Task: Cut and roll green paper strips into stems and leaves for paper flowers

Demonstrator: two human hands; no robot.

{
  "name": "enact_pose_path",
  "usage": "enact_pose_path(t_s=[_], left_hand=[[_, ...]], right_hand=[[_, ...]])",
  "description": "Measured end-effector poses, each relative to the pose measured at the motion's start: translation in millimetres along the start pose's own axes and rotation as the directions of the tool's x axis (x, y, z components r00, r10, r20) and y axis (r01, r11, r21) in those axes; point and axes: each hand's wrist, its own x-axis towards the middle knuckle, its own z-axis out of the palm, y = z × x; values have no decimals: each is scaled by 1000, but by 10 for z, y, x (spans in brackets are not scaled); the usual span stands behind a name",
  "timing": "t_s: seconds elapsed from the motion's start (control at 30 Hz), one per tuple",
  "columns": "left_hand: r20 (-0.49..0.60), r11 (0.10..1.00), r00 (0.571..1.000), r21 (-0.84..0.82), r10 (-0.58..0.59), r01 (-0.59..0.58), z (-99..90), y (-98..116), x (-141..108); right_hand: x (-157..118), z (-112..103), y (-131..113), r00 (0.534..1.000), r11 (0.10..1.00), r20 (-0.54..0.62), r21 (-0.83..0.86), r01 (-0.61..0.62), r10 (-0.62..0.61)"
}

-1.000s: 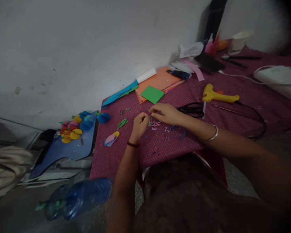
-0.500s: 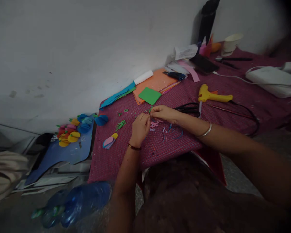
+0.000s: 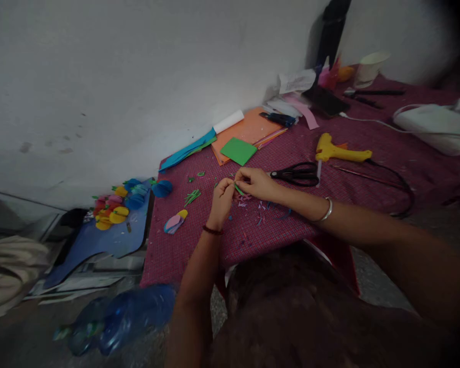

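Observation:
A small green paper strip [image 3: 238, 189] is pinched between my two hands above the cloth. My left hand [image 3: 221, 200] has its fingers closed at the strip's left end. On the other side, my right hand [image 3: 255, 183] grips it with thumb and fingertips. Pink and blue paper scraps [image 3: 258, 208] lie below my right hand. Black-handled scissors [image 3: 297, 174] rest just beyond that hand, their blades partly hidden. To the left are a small pile of green strips [image 3: 192, 197] and a stack of coloured paper petals [image 3: 175, 222].
A green paper square [image 3: 238, 151] lies on orange sheets [image 3: 249, 128] near the wall. A yellow glue gun [image 3: 343, 152] with a cord is at right. Paper ornaments [image 3: 113, 212] sit on a blue board [image 3: 111, 240] left of the table. Large plastic bottles [image 3: 138, 314] lie on the floor.
The green strip has swung down from above my fingertips to between my hands. My right hand has turned slightly, and more of the scissors shows. The view has shifted a little.

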Motion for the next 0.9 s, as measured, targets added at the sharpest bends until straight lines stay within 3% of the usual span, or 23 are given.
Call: enact_pose_path(t_s=[0.23,0.53,0.7,0.9], left_hand=[[82,962,982,-203,-172,185,-18,20,11],[114,963,973,-156,-203,219,16,81,-22],[184,935,962,-258,-201,244,-16,105,-29],[354,797,912,-479,-206,367,-38,128,-37]], right_hand=[[15,16,47,1000,993,-1,116,-26,26],[-9,-1,19,1000,997,-9,76,12,-12],[-16,-24,12,992,991,6,-42,128,-128],[-16,-81,29,929,899,37,-240,366,-369]])
